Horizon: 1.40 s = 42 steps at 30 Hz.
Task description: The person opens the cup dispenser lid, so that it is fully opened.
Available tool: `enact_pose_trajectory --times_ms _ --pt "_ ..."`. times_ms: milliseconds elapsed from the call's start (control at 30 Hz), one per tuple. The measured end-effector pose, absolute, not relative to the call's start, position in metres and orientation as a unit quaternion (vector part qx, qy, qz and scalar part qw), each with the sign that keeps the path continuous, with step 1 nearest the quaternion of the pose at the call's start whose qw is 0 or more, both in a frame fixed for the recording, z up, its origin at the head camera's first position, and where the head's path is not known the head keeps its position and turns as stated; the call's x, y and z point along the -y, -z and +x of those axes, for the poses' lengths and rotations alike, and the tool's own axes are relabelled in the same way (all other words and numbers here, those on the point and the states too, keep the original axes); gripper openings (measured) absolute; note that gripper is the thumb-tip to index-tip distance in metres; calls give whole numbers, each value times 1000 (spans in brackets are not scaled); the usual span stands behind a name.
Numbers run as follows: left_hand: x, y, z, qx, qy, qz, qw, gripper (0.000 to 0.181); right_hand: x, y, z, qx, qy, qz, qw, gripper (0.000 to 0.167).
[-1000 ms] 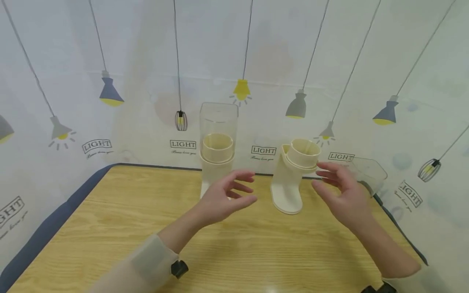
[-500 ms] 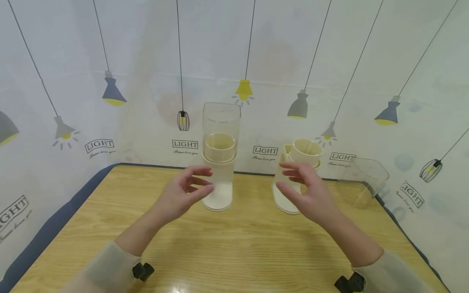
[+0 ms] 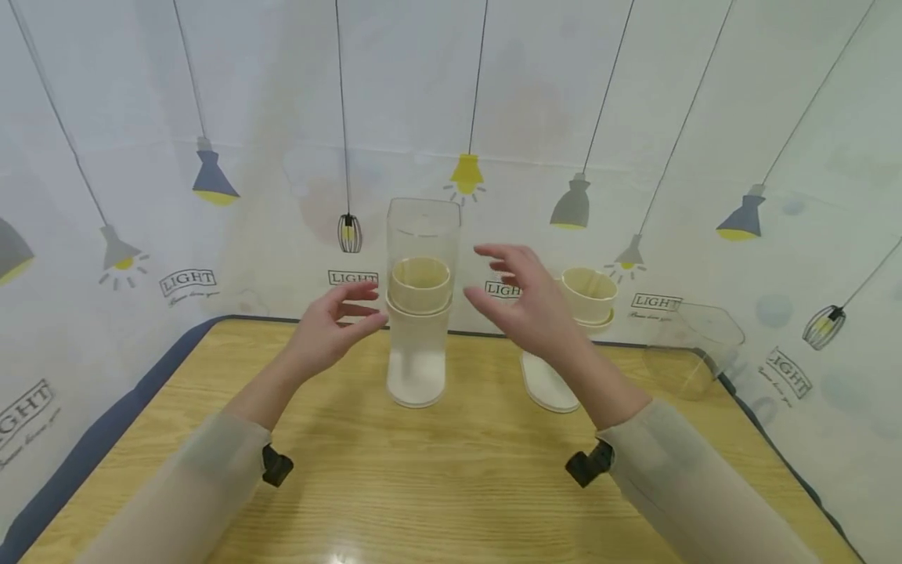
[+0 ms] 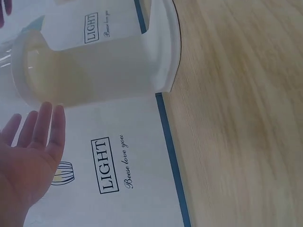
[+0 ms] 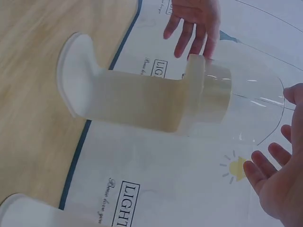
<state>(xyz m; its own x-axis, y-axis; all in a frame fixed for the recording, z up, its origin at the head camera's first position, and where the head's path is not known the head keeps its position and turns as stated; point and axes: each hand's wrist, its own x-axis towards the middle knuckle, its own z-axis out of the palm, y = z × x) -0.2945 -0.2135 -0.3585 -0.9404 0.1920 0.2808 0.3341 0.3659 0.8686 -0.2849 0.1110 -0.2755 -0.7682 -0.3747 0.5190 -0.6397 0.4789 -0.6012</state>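
A cream plastic stand [image 3: 417, 352] with an oval foot stands upright at the back of the table, and a clear container [image 3: 424, 227] sits on its top collar. My left hand [image 3: 334, 330] is at the left side of that collar, fingers loosely bent, holding nothing. In the left wrist view its fingertips lie close to the stand; whether they touch, I cannot tell. My right hand [image 3: 524, 304] hovers to the right of the clear container with fingers spread and nothing in them. The right wrist view shows the right hand [image 5: 279, 175] apart from the container's side.
Partly behind my right hand is a second cream stand [image 3: 548, 384], with a bare round collar [image 3: 589, 294] on top. A loose clear container [image 3: 694, 352] is at the back right of the wooden table [image 3: 423, 486]. A printed curtain [image 3: 282, 157] hangs behind.
My right hand has moved left and up from the second stand to beside the clear container. The left hand has gone left, off the front of the first stand, then up to its collar.
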Motion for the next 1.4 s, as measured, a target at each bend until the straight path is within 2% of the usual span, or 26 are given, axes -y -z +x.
enact_pose_trajectory --times_ms 167,300,567,733,1400 --pt "207 356 -317 822 542 -166 45 90 -80 253 -298 852 -373 311 195 66" --pt "199 354 -332 814 549 -186 36 104 -65 244 -307 859 -350 315 201 69" --pt "184 349 -350 789 577 -209 2 109 -59 253 -318 864 -342 314 195 57" --pt "179 350 -352 787 587 -190 -5 107 -59 259 -317 851 -367 320 194 55" --pt "150 368 -321 802 575 -119 107 114 -66 263 -318 833 -400 323 205 62"
